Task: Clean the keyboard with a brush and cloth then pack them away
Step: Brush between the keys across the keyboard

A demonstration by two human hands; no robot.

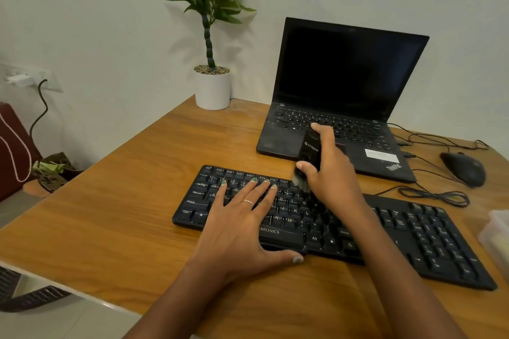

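A black full-size keyboard lies across the wooden desk. My left hand rests flat on its left half, fingers spread, thumb at the front edge. My right hand grips a black brush with a chunky handle. Its grey bristles touch the upper key rows near the keyboard's middle. No cloth can be made out.
An open black laptop stands behind the keyboard. A black mouse and loose cables lie at the right. A translucent box sits at the right edge. A potted plant stands at the back.
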